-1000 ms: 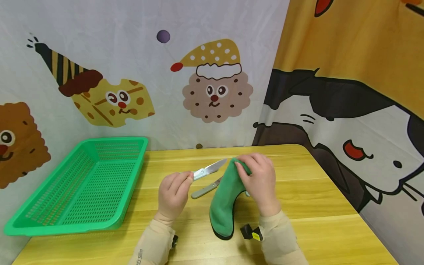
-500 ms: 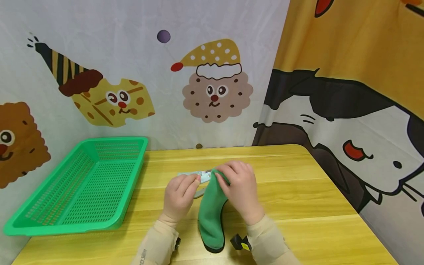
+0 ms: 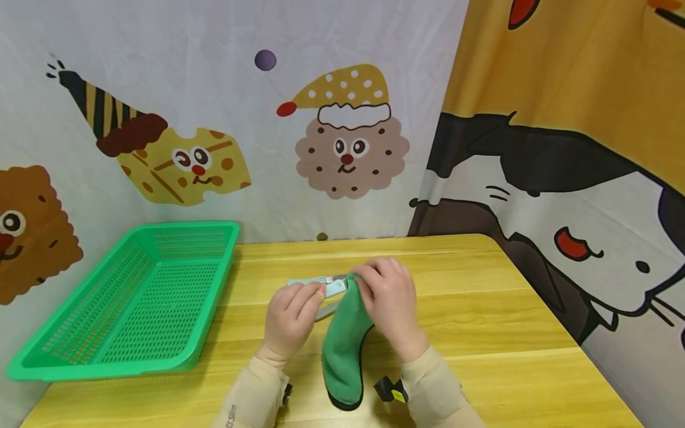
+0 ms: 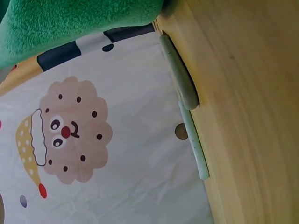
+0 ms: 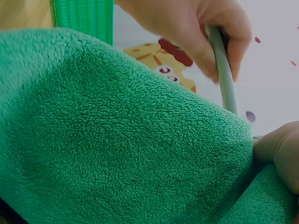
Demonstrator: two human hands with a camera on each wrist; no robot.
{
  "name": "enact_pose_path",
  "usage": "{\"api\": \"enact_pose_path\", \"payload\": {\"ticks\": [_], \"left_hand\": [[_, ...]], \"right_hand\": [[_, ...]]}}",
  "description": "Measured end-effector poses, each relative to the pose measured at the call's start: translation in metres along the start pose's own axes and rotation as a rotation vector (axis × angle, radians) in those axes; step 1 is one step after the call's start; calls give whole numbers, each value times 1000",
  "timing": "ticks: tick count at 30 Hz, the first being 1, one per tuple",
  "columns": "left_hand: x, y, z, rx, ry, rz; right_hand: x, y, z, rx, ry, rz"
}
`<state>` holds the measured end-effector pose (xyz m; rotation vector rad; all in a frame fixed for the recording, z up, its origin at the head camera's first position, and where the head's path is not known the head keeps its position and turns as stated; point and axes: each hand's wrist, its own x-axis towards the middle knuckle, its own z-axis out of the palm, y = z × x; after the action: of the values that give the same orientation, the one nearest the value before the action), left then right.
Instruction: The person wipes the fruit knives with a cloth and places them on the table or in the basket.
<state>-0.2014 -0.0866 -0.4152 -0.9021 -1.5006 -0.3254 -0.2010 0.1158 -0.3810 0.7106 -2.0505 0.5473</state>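
My left hand [image 3: 291,315] pinches the light-blue handle of a knife [image 3: 336,288]. The blade end is at the top of a green towel [image 3: 342,356] with a dark edge, and the cloth hides the blade. My right hand [image 3: 390,303] pinches that top between thumb and fingers, while the rest hangs down in a fold. In the right wrist view the towel [image 5: 121,126] fills much of the frame, the knife handle [image 5: 224,70] running behind its edge. Beyond the hands, a second light-blue-handled knife [image 3: 306,281] and a grey-handled knife [image 3: 326,311] lie on the table.
A green plastic basket [image 3: 155,303] with mesh sides stands at the left of the wooden table [image 3: 481,333]. Behind the table hangs a cartoon-printed cloth [image 3: 267,148]. Each wrist wears a strapped-on black camera.
The right hand has moved left and toward me with the towel, meeting the knife in the left hand. The knife's blade, bare one second ago, is now covered by cloth.
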Motion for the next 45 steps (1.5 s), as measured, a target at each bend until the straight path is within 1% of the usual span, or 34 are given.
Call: {"api": "enact_pose_path", "payload": {"ticks": [8,15,25,28,31,34,40,45], "left_hand": [[2,0,-2,16,15,-6],[4,0,-3,19,35,-8],[1,0,-2,29,36,-62],[0,-1,-1,36,52,-86],[0,-2,0,45,73,-106],[-1,-3,0,54,81,-111],[-2,-2,2,64,69,-127],[-2,1,3,68,28,-121]], "right_hand": [[0,18,-9,-39,20,68],[0,25,-13,-56,19,86],[-1,30,-13,-82,14,138],[-1,33,-15,-103,27,165],[-1,35,-17,-99,41,184],[-1,33,-19,-56,45,165],[3,19,-18,38,16,69],[3,7,-11,65,11,30]]}}
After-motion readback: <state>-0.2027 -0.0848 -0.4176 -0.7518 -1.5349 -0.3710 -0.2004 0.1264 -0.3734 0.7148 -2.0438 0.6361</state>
